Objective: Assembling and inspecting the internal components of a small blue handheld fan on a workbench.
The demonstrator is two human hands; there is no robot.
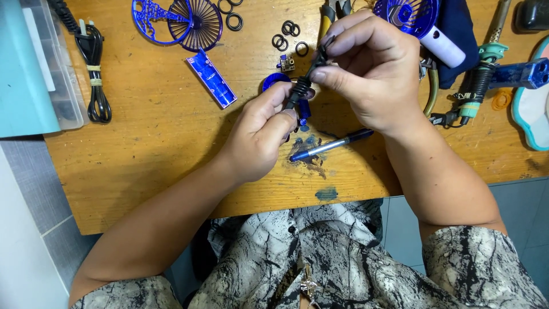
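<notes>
While both hands meet above the middle of the wooden counter (171, 131), they share one thin black rod (306, 80) with a ribbed black collar around it. The left hand (260, 134) pinches the rod's lower end between thumb and fingers, closed on it, with a small blue part showing just under the fingertips. The right hand (366, 68) is closed on the rod's upper end, thumb and forefinger pressed together around it. The rod tilts, its top leaning toward the right hand.

Taking the rod as the mark: just below it, a pen (329, 146) lies on the counter beside a blue stain (309, 160), partly under the right wrist. Just behind the rod sit a round blue cap (273, 82) and a tiny circuit piece (286, 62), with several black rings (286, 34) scattered a little farther back. To its left lies a flat blue rectangular strip (210, 78), and beyond that, near the counter's far edge, a blue fan grille (177, 20). Far to the left, a coiled black cord (94, 63) rests near a clear plastic box (54, 68). To the right of the rod, past the right hand, lie a blue fan (426, 23) with a white handle, a dark cloth (457, 28), and a soldering iron (486, 74) with a coiled stand.
</notes>
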